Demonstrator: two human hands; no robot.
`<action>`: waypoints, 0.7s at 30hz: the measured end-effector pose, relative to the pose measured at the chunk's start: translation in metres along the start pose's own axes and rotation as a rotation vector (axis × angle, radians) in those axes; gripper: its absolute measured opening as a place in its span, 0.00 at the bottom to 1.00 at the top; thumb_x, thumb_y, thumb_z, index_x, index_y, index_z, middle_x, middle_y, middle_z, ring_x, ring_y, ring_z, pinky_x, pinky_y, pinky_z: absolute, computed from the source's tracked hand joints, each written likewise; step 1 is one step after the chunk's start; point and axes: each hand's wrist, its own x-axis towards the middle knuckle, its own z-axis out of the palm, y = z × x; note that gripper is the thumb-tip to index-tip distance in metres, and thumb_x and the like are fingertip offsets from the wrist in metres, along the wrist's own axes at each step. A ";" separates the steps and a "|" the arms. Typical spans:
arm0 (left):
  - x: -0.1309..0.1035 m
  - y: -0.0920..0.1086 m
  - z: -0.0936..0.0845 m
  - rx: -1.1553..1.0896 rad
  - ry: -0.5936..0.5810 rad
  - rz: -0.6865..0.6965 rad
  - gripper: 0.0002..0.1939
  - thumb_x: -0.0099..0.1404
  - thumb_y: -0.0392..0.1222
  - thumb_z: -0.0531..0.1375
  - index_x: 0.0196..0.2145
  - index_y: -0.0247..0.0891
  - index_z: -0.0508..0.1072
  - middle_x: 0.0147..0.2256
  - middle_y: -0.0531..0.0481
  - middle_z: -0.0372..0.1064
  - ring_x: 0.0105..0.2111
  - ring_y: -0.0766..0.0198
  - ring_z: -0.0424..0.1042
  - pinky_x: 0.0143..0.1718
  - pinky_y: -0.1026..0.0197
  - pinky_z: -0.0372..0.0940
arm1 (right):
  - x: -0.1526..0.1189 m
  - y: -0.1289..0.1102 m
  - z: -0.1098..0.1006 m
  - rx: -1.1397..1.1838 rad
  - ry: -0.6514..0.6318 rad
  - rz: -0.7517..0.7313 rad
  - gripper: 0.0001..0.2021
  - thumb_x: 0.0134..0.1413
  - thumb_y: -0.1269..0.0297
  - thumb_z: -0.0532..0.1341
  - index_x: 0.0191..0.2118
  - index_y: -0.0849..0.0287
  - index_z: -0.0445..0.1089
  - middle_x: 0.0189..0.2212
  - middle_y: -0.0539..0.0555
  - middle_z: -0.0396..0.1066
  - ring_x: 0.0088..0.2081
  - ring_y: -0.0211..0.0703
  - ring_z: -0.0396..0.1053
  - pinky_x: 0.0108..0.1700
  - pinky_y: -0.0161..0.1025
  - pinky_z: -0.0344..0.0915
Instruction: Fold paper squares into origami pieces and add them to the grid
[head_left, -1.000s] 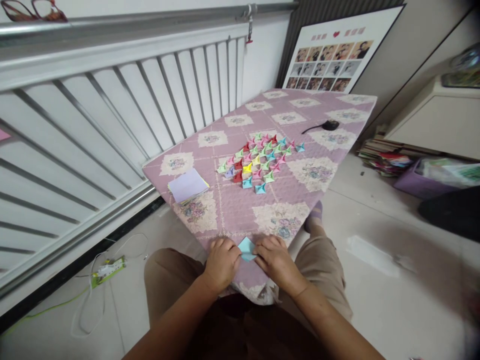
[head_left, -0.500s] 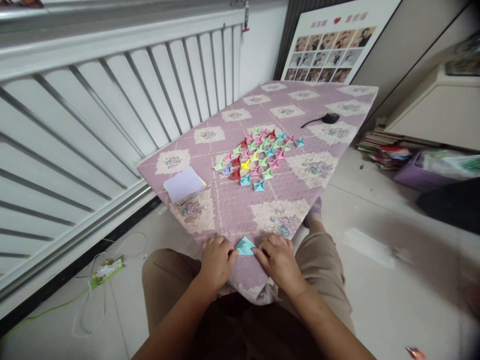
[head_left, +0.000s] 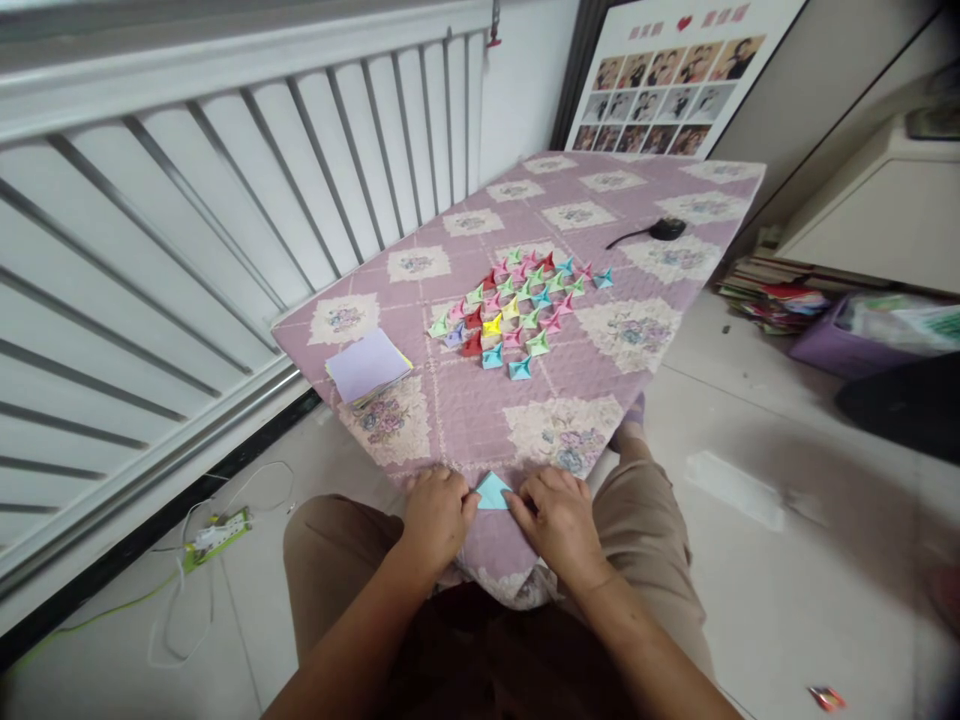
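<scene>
A light blue paper point(head_left: 493, 493), folded into a triangle, lies at the near corner of the table with its point facing away from me. My left hand point(head_left: 439, 510) is closed, its thumb at the left corner of the paper. At the right corner, the thumb and curled fingers of my right hand point(head_left: 556, 515) pinch the paper. Beyond both hands, several small folded paper pieces point(head_left: 511, 310) in red, pink, green, yellow and blue stand in rows. Left of them sits a stack of square paper sheets point(head_left: 369, 366), a lilac one on top.
A purple flowered cloth point(head_left: 480, 420) covers the table. The white radiator point(head_left: 225, 200) runs along its left side. A black object with a cable point(head_left: 666, 229) lies at the far right of the table. A power strip point(head_left: 217, 536) is on the floor at left.
The view has shifted slightly. Both hands stay at the corners of the blue paper triangle, with hardly any movement between the frames.
</scene>
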 end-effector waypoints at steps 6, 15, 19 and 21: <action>0.001 -0.001 0.001 0.026 0.016 0.024 0.09 0.65 0.48 0.58 0.33 0.40 0.72 0.36 0.48 0.70 0.40 0.54 0.67 0.40 0.54 0.55 | -0.001 0.001 0.004 0.011 0.020 0.009 0.11 0.58 0.58 0.60 0.28 0.57 0.69 0.30 0.53 0.66 0.38 0.47 0.61 0.43 0.42 0.52; 0.000 -0.002 0.002 0.031 0.009 0.032 0.09 0.65 0.48 0.58 0.32 0.40 0.71 0.35 0.48 0.69 0.40 0.55 0.67 0.40 0.55 0.55 | -0.011 -0.001 0.001 0.072 0.086 -0.187 0.11 0.64 0.64 0.53 0.45 0.57 0.72 0.34 0.55 0.69 0.40 0.46 0.62 0.45 0.44 0.53; 0.000 -0.002 0.002 0.037 0.016 0.039 0.10 0.66 0.48 0.57 0.33 0.40 0.71 0.36 0.48 0.69 0.40 0.55 0.67 0.40 0.55 0.55 | -0.016 -0.013 0.004 0.067 0.047 -0.304 0.12 0.63 0.64 0.55 0.47 0.56 0.72 0.34 0.54 0.70 0.41 0.46 0.63 0.48 0.46 0.52; 0.000 -0.002 0.002 0.037 0.013 0.037 0.10 0.66 0.48 0.57 0.33 0.40 0.71 0.36 0.48 0.69 0.40 0.55 0.66 0.40 0.54 0.55 | -0.017 -0.014 0.009 0.058 0.045 -0.304 0.11 0.63 0.63 0.56 0.47 0.57 0.72 0.34 0.54 0.70 0.41 0.46 0.63 0.49 0.47 0.52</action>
